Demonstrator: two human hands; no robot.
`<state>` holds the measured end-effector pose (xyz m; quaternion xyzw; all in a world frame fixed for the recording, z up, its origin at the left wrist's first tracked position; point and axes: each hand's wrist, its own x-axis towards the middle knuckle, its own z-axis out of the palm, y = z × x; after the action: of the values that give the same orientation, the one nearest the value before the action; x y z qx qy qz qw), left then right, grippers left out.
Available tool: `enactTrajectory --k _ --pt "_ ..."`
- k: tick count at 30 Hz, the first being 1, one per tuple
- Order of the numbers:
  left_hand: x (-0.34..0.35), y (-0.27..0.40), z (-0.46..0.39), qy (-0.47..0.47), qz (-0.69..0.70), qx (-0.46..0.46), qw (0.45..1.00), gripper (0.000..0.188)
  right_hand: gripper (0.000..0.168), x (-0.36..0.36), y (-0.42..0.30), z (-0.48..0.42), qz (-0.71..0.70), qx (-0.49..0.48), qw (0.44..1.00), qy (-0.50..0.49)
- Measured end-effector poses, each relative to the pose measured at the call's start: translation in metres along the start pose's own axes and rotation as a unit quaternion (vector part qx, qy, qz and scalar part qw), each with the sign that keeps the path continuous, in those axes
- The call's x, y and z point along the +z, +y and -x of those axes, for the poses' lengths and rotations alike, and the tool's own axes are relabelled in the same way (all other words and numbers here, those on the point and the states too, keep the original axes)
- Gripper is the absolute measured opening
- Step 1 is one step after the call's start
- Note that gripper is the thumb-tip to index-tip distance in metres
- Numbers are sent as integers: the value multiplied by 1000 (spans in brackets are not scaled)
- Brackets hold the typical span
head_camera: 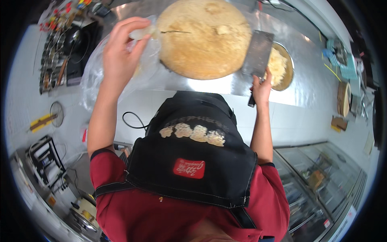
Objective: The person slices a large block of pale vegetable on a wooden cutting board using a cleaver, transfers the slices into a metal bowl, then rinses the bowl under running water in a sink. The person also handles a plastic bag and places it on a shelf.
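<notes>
My left hand point(125, 50) pinches a pale, translucent piece of food point(141, 32) between thumb and fingers, at the left rim of a round wooden chopping block point(205, 54). Beneath that hand lies a clear plastic bag point(96, 72), its contents mostly hidden. My right hand point(262, 89) grips a Chinese cleaver point(258, 53) by its dark handle. The broad blade lies over the block's right edge and partly covers a round metal bowl point(289, 75). Pale chopped food point(276, 66) is heaped in the bowl. The block has a dark crack on its left side.
Block and bowl stand on a stainless steel table point(305, 60). Metal containers point(50, 66) and a black wok point(72, 39) stand at the left. A second wooden block point(343, 99) is at the far right. A glass-topped cabinet point(320, 175) stands behind me at the right.
</notes>
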<state>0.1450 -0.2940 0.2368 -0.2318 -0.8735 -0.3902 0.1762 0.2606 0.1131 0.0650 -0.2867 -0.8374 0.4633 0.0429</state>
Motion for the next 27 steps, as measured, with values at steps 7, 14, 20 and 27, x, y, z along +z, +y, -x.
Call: enactTrajectory --k 7,14,20,27 --pt "192 -55 2 -169 21 88 982 27 67 -24 -21 13 6 10 999 -32" --pt "207 -84 66 -193 -5 4 981 24 66 -49 -32 67 118 -56 989 -75" --pt "207 -89 73 -154 -15 9 988 13 59 -34 -69 73 174 -260 938 -149" --pt "203 -89 71 -181 -11 22 983 13 73 -2 -80 53 325 -286 876 -215"
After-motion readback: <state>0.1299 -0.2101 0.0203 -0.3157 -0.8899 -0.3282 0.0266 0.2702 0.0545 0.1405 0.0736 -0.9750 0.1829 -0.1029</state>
